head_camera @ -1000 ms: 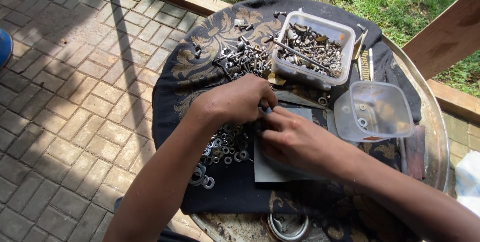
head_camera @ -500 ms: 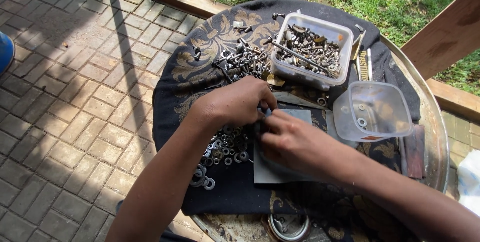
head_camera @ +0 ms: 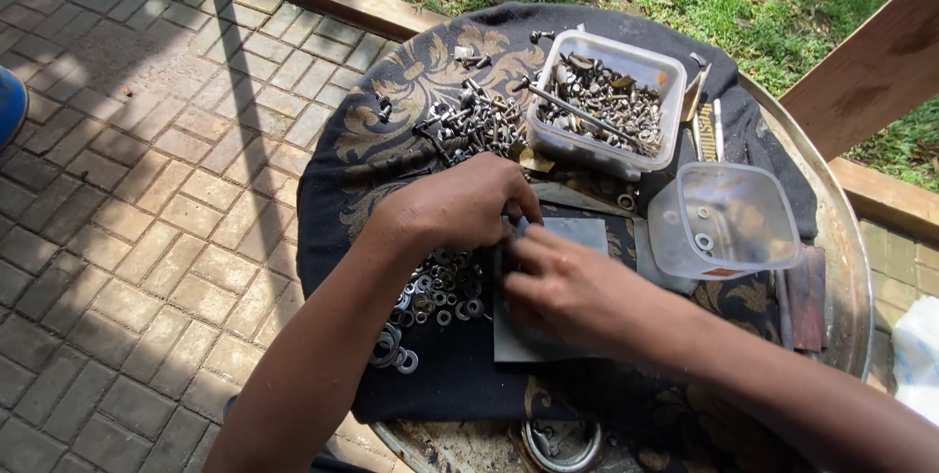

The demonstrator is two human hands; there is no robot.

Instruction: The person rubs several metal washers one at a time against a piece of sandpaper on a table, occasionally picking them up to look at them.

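Observation:
My left hand (head_camera: 460,204) and my right hand (head_camera: 565,287) meet fingertip to fingertip over a grey metal plate (head_camera: 579,234) lying on a black patterned cloth (head_camera: 391,101). The fingers of both hands are curled around something small at the plate's left edge; it is hidden, so I cannot name it. Just under my left hand lies a heap of washers and nuts (head_camera: 430,302). Beyond it sits a pile of bolts and screws (head_camera: 474,121).
A clear plastic box (head_camera: 602,101) full of bolts stands at the back. A second clear tub (head_camera: 724,221) with a few washers sits to the right. The cloth covers a round metal table (head_camera: 843,248). Paving bricks lie left, grass and a wooden beam (head_camera: 871,52) behind.
Both hands stay joined at the plate's edge; the view has shifted only slightly and the fingers have moved a little.

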